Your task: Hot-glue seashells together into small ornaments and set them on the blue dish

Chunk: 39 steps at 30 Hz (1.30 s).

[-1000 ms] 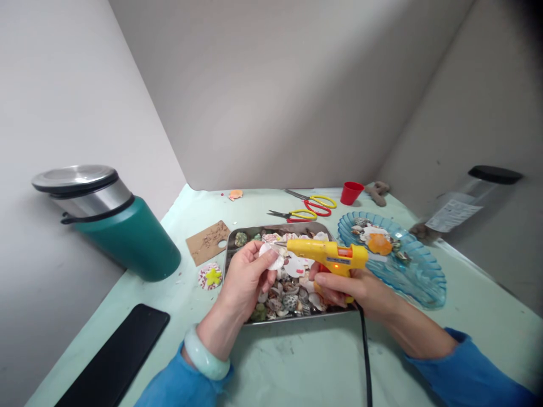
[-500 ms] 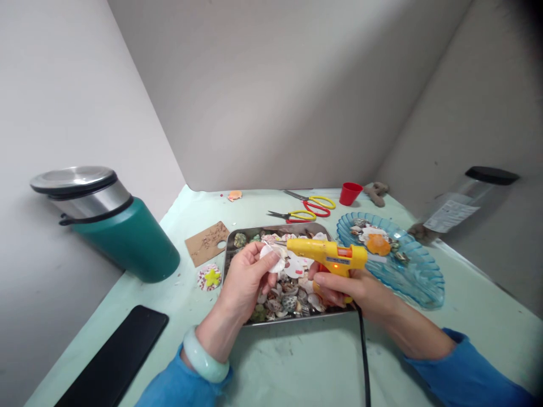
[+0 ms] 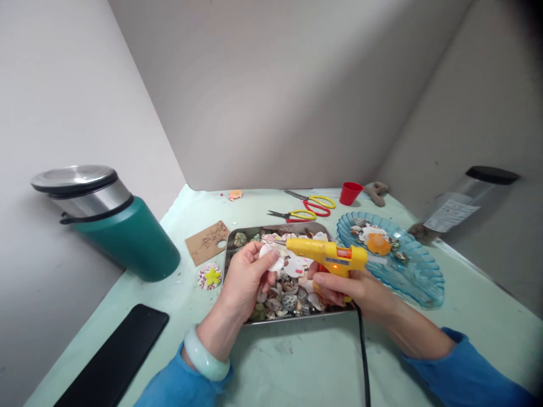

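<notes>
Between thumb and fingers, my left hand (image 3: 246,277) pinches a white seashell (image 3: 271,259) above the metal tray. My right hand (image 3: 345,285) is wrapped round the handle of a yellow hot glue gun (image 3: 326,251), whose small orange light glows. The gun's nozzle points left and reaches the upper edge of the shell; whether the tip touches it I cannot tell. Beneath both hands lies the metal tray (image 3: 292,317), filled with seashells (image 3: 288,302) of several kinds. A black cord (image 3: 363,356) runs down from the gun's handle.
A green bottle (image 3: 127,243) and a phone (image 3: 116,356) are at left, near a brown card (image 3: 206,243) and a round decorated piece (image 3: 210,277). Behind the tray lie scissors (image 3: 292,215) and a red cup (image 3: 350,193). A blue plate (image 3: 418,282) and clear bottle (image 3: 456,206) stand at right.
Both hands keep nearly the same place and grip. The white shell appears turned very slightly against the glue gun's nozzle.
</notes>
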Available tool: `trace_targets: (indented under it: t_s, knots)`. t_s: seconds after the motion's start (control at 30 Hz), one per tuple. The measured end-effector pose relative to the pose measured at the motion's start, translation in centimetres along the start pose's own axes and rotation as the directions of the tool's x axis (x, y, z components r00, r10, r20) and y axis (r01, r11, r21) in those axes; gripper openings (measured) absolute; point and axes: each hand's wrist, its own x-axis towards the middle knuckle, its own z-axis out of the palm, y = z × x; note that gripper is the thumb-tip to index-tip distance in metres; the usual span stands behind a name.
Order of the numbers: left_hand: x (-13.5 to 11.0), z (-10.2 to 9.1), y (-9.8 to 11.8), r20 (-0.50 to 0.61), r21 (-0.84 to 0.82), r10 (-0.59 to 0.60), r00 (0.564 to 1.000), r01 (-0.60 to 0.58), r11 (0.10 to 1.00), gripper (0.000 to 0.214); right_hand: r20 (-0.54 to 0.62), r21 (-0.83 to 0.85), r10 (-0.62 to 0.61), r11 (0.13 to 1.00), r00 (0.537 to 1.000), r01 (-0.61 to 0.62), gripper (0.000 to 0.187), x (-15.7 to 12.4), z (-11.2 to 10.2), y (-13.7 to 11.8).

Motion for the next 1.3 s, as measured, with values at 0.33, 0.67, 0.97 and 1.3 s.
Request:
trace_targets:
  t_s: [0.33, 0.67, 0.97, 1.3]
  knots:
    - [0.0, 0.1, 0.0, 0.017, -0.01, 0.02, 1.0, -0.019, 1.0, 0.03, 0.002, -0.015, 0.016, 1.0, 1.0, -0.016, 0.027, -0.3, 0.3, -0.6]
    - [0.1, -0.3, -0.1, -0.005, -0.063, 0.045, 0.999, -0.045, 0.997, 0.03, -0.011, -0.009, 0.03, 1.0, 0.999, -0.03, 0.024, -0.4, 0.5, -0.7]
    - [0.3, -0.3, 0.3, -0.085, -0.128, 0.034, 0.996, -0.045, 0.991, 0.033, 0.006, -0.009, 0.032, 0.999, 0.999, -0.032, 0.021, -0.3, 0.4, -0.6]
    - [0.4, -0.4, 0.3, -0.115, -0.124, 0.068, 0.991, -0.082, 0.989, 0.034, -0.057, -0.004, 0.003, 1.0, 0.998, -0.003, 0.02, -0.2, 0.6, -0.7]
